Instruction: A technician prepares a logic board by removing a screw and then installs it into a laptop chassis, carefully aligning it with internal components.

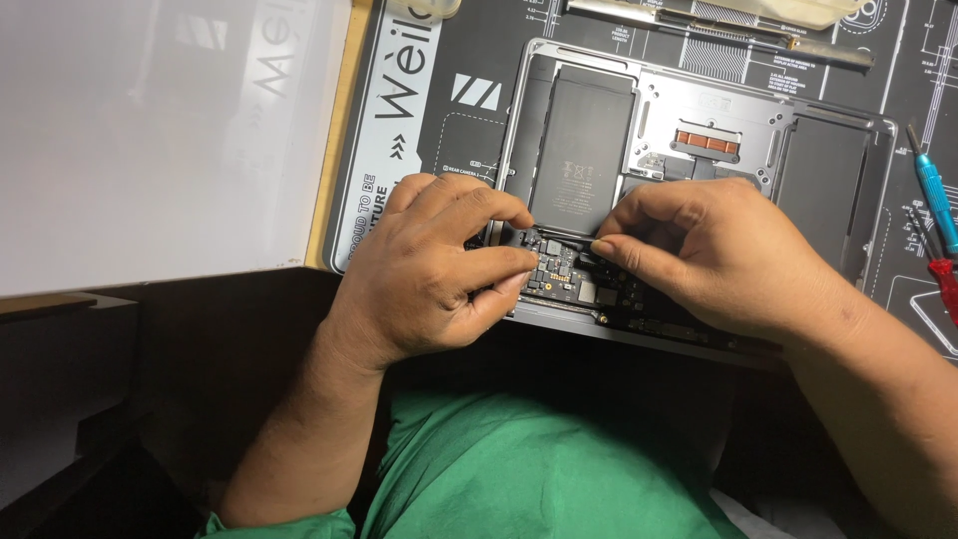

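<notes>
An opened silver laptop chassis (833, 120) lies bottom-up on a dark printed work mat (469, 90). Black battery cells (582, 150) and a metal trackpad plate (699, 110) show inside it. Near the front edge sits a dark logic board (565, 277) with small chips. My left hand (439, 265) grips the board's left end with fingers curled. My right hand (714, 255) pinches the board's right part with thumb and forefinger. Most of the board's right side is hidden under that hand.
A blue-handled screwdriver (936, 205) and a red-handled one (944, 284) lie at the right edge of the mat. A long metal strip (718, 25) lies behind the laptop. A white board (150, 140) covers the left. My green shirt (519, 469) fills the bottom.
</notes>
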